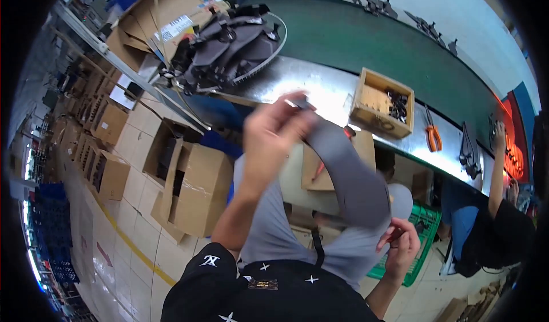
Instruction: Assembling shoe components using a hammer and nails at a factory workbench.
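Observation:
A curved, flat grey piece (354, 176) hangs over my lap, slanting down from left to right and partly blurred. Its upper end, with a small dark fitting, is pinched between the thumb and fingers of my left hand (266, 148). My right hand (402, 246) is by the lower end with its fingers curled. A bit of red shows at those fingers, but what they hold is too small to make out. Behind the piece, a brown cardboard piece (366, 145) lies near my knees, with a red-handled tool (349, 132) partly hidden beside it.
A wooden box (366, 113) of small black parts and orange-handled pliers (434, 139) are on the metal ledge beside a green belt (354, 36). Similar grey pieces (246, 45) are heaped at back left. Cardboard boxes (209, 179) stand left; a co-worker (494, 236) sits right.

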### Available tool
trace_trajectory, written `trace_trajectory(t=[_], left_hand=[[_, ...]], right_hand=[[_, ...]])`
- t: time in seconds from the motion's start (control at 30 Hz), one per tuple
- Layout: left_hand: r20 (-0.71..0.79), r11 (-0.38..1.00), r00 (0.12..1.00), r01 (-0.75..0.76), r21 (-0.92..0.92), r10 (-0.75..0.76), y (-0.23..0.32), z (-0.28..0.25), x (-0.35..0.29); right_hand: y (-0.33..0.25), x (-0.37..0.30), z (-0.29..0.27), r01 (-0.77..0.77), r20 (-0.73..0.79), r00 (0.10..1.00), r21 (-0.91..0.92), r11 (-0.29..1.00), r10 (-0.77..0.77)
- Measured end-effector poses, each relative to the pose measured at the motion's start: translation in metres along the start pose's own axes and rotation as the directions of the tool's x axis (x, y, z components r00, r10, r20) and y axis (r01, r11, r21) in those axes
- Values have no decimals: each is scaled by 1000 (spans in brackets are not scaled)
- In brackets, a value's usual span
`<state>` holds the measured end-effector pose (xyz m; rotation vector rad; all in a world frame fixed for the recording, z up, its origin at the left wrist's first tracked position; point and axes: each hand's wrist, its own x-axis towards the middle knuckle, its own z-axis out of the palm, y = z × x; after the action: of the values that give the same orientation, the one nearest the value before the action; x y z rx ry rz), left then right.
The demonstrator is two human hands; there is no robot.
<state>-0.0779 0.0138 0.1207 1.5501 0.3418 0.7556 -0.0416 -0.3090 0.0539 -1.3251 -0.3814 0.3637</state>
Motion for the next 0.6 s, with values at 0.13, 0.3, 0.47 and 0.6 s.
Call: trace_trajectory(t=[0.13, 0.3, 0.47, 0.6], left_hand=[[-539, 867, 681, -429, 254, 495, 7, -72, 94], [-556, 663, 362, -367, 653, 748, 10, -195, 204], [-577, 693, 438, -166, 702, 690, -79, -319, 271], [-180, 248, 855, 62, 967, 487, -166, -387, 279]], right_hand=[[43, 27, -43, -29, -294, 955, 69, 997, 48], [101, 35, -64, -158, -509, 841, 98, 983, 186], [127, 35, -68, -136, -527, 848, -115, 984, 56], [107, 32, -65, -211, -580, 808, -126, 969, 101]])
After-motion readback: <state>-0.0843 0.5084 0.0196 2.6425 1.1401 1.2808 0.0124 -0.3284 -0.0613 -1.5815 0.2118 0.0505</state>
